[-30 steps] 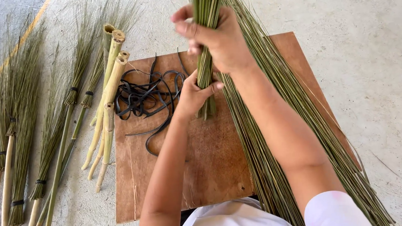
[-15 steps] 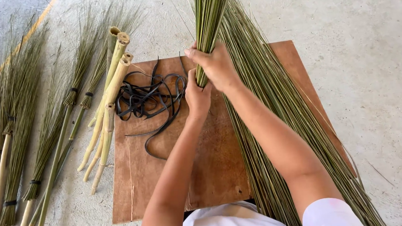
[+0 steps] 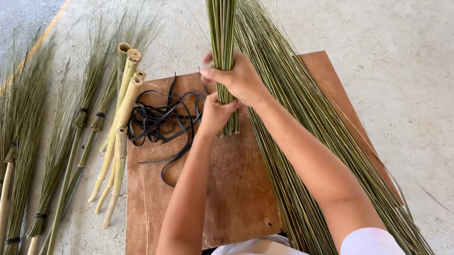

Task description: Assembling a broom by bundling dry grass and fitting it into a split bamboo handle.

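Hands grip one thin bundle of green reed stalks [image 3: 223, 33] held upright over the far middle of the brown wooden board [image 3: 241, 195], which lies flat on the concrete floor [image 3: 422, 52]. The right hand [image 3: 239, 79] is closed around the bundle higher up, fingers wrapped across its front; the left hand [image 3: 216, 114] is clamped just below it, close to the cut ends, which stand on or just above the board. The two hands touch one another.

To the left of the bundle, on the board's far left part, lies a loose tangle of black straps [image 3: 161, 121]. Over the board's left edge rest several pale bamboo sticks [image 3: 119, 123], and further left on the floor lie finished brooms [image 3: 24, 155] in a row. A large loose sheaf of stalks [image 3: 302, 154] runs along the board's right side, under the right forearm.

Risk, as I judge it: the stalks are smooth and many, so if either grip slackens, the outer ones could slide out and the ends go uneven. The right forearm could also scatter the loose sheaf beneath it, and a stray strap may catch on the left wrist.
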